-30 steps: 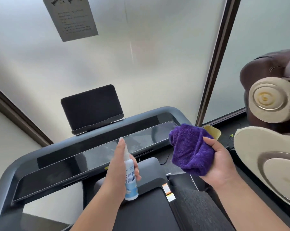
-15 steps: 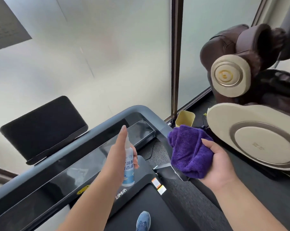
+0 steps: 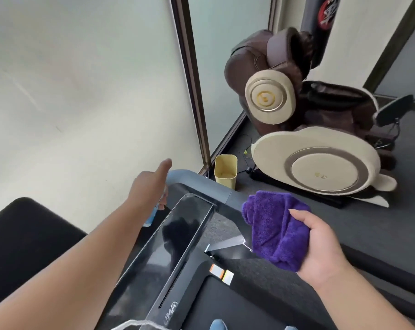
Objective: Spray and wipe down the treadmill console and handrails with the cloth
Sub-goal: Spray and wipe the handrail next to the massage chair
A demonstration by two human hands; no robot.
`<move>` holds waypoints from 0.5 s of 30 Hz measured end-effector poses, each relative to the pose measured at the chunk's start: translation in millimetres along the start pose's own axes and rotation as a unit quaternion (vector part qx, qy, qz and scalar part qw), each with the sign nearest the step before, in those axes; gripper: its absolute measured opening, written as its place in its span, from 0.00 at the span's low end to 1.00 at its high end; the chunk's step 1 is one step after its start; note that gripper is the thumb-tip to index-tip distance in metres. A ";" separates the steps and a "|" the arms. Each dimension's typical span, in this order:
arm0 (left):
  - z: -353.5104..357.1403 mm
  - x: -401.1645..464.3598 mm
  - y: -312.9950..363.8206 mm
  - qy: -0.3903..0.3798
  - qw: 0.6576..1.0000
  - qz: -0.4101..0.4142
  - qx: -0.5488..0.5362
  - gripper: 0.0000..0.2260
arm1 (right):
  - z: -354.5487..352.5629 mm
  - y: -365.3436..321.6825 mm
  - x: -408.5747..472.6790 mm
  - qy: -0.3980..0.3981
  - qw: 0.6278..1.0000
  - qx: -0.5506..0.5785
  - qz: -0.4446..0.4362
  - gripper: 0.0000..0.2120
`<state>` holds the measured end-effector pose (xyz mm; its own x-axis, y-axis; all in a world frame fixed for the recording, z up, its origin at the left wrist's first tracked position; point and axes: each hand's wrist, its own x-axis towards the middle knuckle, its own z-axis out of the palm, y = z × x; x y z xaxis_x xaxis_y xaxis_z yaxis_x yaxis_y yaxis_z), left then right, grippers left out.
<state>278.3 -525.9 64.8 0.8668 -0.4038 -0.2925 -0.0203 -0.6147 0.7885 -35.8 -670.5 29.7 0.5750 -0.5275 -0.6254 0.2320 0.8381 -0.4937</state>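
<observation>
While the right hand [image 3: 321,248] is gripping a bunched purple cloth [image 3: 273,229], fingers curled round its far side and thumb lying along the near edge, the cloth is hanging in the air just off the right end of the treadmill console [image 3: 178,234], not touching it. That console is showing as a long glossy black panel running diagonally from lower left toward upper right, and it is reflecting a dark shape near its middle. A grey-blue handrail [image 3: 201,182] is curving round the console's far right corner. The left hand [image 3: 149,186] is reaching out over that corner with the forefinger stretched forward, and its lower fingers are wrapping a spray bottle [image 3: 151,216], of which only a blurred blue-and-white sliver is peeking out beneath the wrist. Below the console, the treadmill's black deck [image 3: 216,303] is carrying an orange and yellow sticker [image 3: 222,273], and the toe of a blue shoe [image 3: 217,325] is showing at the bottom edge. A black padded panel [image 3: 28,246] is sitting at the far left. Beyond the handrail, a pale yellow bin [image 3: 225,170] is standing on the dark floor [image 3: 404,198] at the foot of a brown window frame [image 3: 192,79], with frosted glass on either side. Further right, a brown and cream massage chair [image 3: 316,139] is resting on the floor, well apart from the treadmill.
</observation>
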 end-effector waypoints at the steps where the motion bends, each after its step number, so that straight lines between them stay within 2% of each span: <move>1: 2.2 8.2 -2.9 -0.012 1.000 -0.013 -0.017 0.33 | 0.8 5.9 -0.9 0.011 1.000 0.006 -0.006 0.16; 9: 14.0 27.6 -17.4 -0.044 0.997 -0.053 -0.022 0.26 | 5.8 25.2 -6.3 0.087 0.996 0.013 -0.030 0.12; 15: 26.2 8.8 -2.4 -0.088 0.993 -0.059 -0.052 0.31 | 1.6 5.9 1.6 0.082 0.996 0.017 -0.043 0.11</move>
<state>272.9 -545.7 46.2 0.7594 -0.4510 -0.4690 0.1351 -0.5958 0.7917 -32.2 -666.2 26.8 0.4167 -0.6111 -0.6730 0.3024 0.7913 -0.5313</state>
